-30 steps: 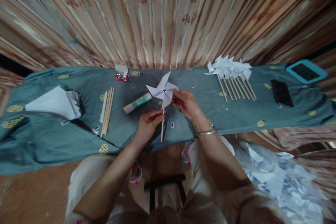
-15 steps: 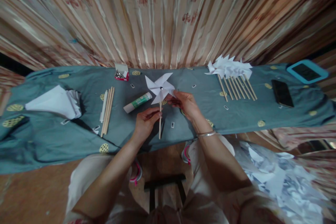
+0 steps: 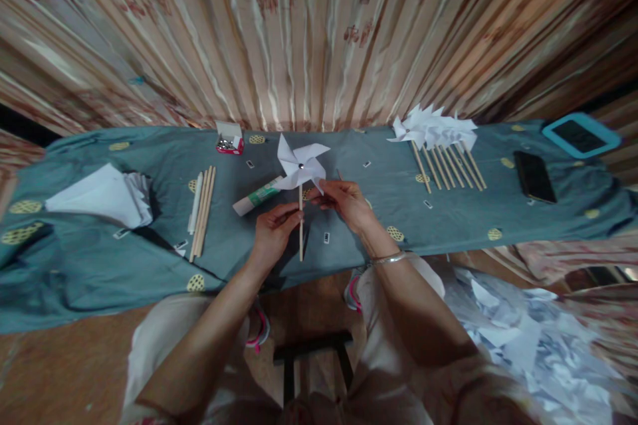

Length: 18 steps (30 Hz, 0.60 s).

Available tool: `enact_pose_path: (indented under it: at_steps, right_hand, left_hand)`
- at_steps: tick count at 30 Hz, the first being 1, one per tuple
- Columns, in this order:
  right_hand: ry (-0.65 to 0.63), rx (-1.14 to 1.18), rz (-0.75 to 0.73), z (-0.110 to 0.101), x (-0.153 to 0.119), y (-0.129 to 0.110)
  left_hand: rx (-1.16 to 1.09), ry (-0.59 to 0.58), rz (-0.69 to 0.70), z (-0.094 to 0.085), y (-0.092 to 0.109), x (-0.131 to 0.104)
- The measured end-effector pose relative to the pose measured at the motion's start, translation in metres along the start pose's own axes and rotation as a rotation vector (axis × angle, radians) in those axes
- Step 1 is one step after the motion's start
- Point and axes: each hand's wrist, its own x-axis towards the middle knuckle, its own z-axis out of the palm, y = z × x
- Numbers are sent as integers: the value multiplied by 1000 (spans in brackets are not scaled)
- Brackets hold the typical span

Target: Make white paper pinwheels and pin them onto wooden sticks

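Here, left hand [image 3: 273, 234]: almost closed, with the wooden stick [image 3: 301, 239] pinched between thumb and fingers below the paper blades.
Right hand [image 3: 349, 206]: partly curled, its fingertips set against the lower right blade; whether the blade is gripped or merely touched cannot be told.
Pinwheel [image 3: 301, 167]: white, fixed at the top of the stick and held above the middle of the cloth [image 3: 349, 252].
Glue tube [image 3: 259, 196]: laid at a slant beside the left hand, its upper end partly overlapped by a blade.
Small box [image 3: 230, 139]: left open beyond the glue tube, with silvery pieces seen inside.
Loose sticks [image 3: 203, 212]: laid side by side, a white rod [image 3: 196, 204] next to them.
Folded paper [image 3: 102, 196]: stacked at the far left.
Other pinwheels [image 3: 436, 129]: laid in an overlapping row on the right, sticks pointed toward the person.
Phone [image 3: 535, 176]: placed near the blue-framed device [image 3: 581, 135].
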Motion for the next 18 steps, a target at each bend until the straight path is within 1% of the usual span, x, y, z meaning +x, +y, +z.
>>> enact_pose_path:
  at_steps: [7, 13, 18]
  right_hand:
    - [-9, -53, -52, 7, -1, 5]
    - [-60, -55, -36, 12, -3, 6]
    - [-103, -91, -33, 12, -6, 4]
  left_hand:
    - [27, -32, 12, 0, -1, -1]
    - [26, -60, 29, 0, -2, 0]
    - [21, -54, 30, 0, -2, -1]
